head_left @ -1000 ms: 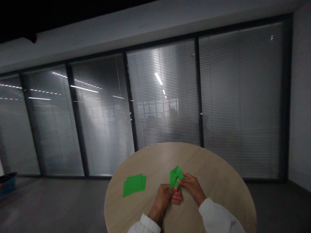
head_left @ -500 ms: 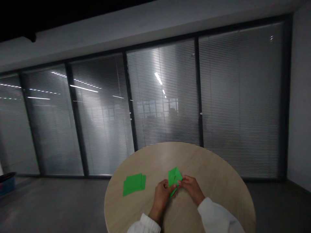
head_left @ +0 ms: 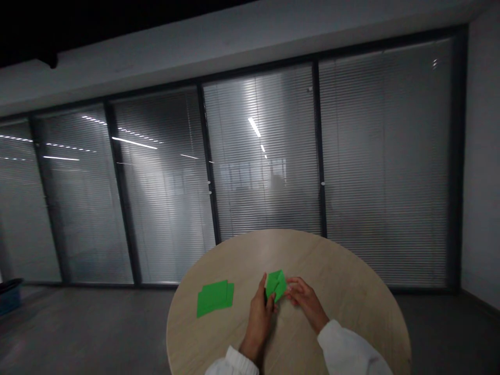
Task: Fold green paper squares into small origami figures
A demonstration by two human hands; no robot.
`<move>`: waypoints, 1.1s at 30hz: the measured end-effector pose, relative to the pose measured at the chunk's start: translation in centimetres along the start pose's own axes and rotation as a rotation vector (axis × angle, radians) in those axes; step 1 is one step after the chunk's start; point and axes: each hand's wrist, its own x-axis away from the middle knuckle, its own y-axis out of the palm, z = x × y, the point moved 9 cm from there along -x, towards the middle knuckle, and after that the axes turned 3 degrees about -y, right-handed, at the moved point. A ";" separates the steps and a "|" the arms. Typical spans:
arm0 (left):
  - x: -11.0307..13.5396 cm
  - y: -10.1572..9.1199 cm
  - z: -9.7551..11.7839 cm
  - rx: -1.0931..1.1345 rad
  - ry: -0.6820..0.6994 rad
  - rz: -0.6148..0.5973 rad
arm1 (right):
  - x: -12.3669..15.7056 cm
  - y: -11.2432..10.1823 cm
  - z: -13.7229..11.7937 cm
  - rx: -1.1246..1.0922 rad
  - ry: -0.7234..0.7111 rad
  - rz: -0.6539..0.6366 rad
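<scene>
A folded piece of green paper (head_left: 276, 284), with crease lines and overlapping flaps on its face, is held up over the table. My left hand (head_left: 260, 315) grips its lower left side, thumb in front and the index finger stretched up along the left edge. At the paper's right edge is my right hand (head_left: 307, 302), its fingers bent and slightly apart, close to the edge; whether the fingertips touch it is hard to tell. To the left lie flat green paper sheets (head_left: 214, 296), overlapping a little on the tabletop.
The round, light wood table (head_left: 336, 271) has its curved far edge in front of glass partitions with blinds (head_left: 269, 198). A blue bin or box (head_left: 10, 297) stands on the grey floor at far left.
The folded paper has shifted slightly left and turned. My left index finger has straightened along its edge, and my right fingers have loosened from the paper's face.
</scene>
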 end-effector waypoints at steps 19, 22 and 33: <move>0.2 1.0 -0.3 0.084 -0.053 -0.112 | 0.4 0.7 -1.1 -0.063 -0.030 -0.032; -0.2 0.6 -1.2 0.077 -0.095 -0.062 | 0.3 0.7 -2.1 -0.064 -0.102 -0.030; 0.0 0.2 -0.1 0.128 -0.052 -0.016 | 0.3 0.6 -1.8 0.076 -0.090 -0.035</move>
